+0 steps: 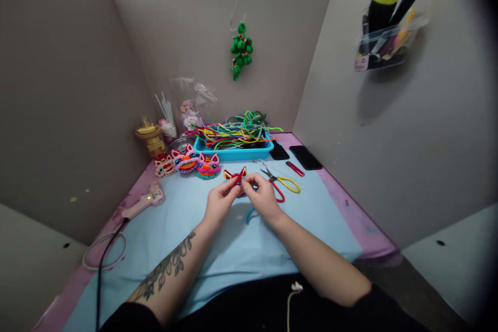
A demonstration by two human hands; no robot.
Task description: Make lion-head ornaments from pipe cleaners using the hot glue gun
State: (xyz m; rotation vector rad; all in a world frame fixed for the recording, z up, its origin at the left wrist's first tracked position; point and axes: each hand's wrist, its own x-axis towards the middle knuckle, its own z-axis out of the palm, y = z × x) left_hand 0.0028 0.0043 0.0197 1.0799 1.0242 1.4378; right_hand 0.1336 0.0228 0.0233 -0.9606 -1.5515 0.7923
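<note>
My left hand [220, 201] and my right hand [262, 195] meet over the light blue mat [194, 238], both pinched on a small red pipe-cleaner craft piece [235, 176] with two pointed ears. A blue pipe cleaner [249, 215] curls down from under my hands onto the mat. Scissors [283, 183] with one yellow and one red handle lie just right of my right hand.
A blue tray [233, 153] of colourful pipe cleaners stands behind. Three finished lion-head crafts [187, 162] sit to its left. A pink glue gun [143, 202] lies at left, its black cable running toward me. Two phones [295, 154] lie at right. Grey partition walls enclose the table.
</note>
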